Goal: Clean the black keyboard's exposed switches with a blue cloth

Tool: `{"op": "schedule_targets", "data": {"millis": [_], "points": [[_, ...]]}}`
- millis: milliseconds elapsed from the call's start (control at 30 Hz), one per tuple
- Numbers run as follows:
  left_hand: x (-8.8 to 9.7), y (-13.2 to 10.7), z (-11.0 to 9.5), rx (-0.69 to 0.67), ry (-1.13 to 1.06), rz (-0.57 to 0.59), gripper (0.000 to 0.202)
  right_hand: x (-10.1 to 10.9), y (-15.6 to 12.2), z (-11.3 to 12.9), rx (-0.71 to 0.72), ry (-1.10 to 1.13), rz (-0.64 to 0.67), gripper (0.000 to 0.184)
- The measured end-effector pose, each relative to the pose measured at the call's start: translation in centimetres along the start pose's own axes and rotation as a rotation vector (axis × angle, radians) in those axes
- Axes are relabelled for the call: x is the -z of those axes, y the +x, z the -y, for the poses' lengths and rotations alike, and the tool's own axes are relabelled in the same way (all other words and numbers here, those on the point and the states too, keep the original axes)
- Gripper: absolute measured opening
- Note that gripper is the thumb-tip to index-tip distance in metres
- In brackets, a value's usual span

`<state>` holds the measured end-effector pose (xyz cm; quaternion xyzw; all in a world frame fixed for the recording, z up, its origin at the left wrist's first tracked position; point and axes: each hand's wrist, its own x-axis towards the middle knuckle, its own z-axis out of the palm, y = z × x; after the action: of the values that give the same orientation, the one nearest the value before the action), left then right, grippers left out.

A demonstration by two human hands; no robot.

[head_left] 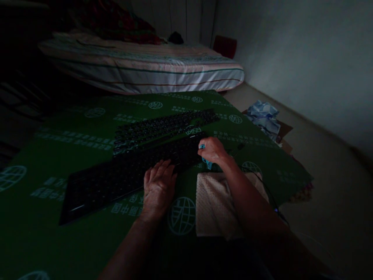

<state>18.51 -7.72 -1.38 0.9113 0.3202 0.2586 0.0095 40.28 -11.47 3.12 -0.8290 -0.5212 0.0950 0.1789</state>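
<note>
The black keyboard point(96, 184) lies aslant on the green table cover point(122, 249), its left end nearest the person and its right end running off beneath the two hands. Close in on the right, a folded beige cloth point(214, 206) lies on the cover, partly hidden by the right forearm, and a dark cable point(276, 210) trails past its far side towards the table's edge. The left hand point(159, 182) rests palm down at the keyboard's near edge, fingers extended and gripping nothing, the tips over the keyboard. A little farther off, the right hand point(214, 149) has its fingers curled round a small blue tool point(208, 163) (most of it is hidden in the grip, so its kind is hard to tell) at the keyboard's right end; whether the tool touches the keyboard, I cannot tell. A small dark piece point(241, 146) lies just beyond that wrist. Behind the keyboard, black keys point(140, 130) are set out in slanting rows, green showing between some of them. Past the table, crumpled pale plastic point(264, 114) sits on the floor point(329, 163) to the right, and a bed point(175, 72) with a striped sheet stretches across, dark red bedding point(116, 23) heaped on its left.
</note>
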Motion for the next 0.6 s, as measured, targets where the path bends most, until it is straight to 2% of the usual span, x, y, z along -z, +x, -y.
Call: {"op": "schedule_targets", "data": {"millis": [167,333,600], "points": [[0.14,-0.06,-0.07,0.003,0.010,-0.001,0.026,-0.15,-0.13,0.23,0.027,-0.036,0.046,0.019],[0.25,0.02,-0.30,0.007,0.008,-0.005,0.027,-0.35,-0.03,0.12,-0.020,0.000,0.001,0.021],[-0.09,-0.03,-0.11,0.031,0.009,0.014,0.026,-0.54,-0.02,0.23,-0.002,-0.008,0.006,0.019]]}}
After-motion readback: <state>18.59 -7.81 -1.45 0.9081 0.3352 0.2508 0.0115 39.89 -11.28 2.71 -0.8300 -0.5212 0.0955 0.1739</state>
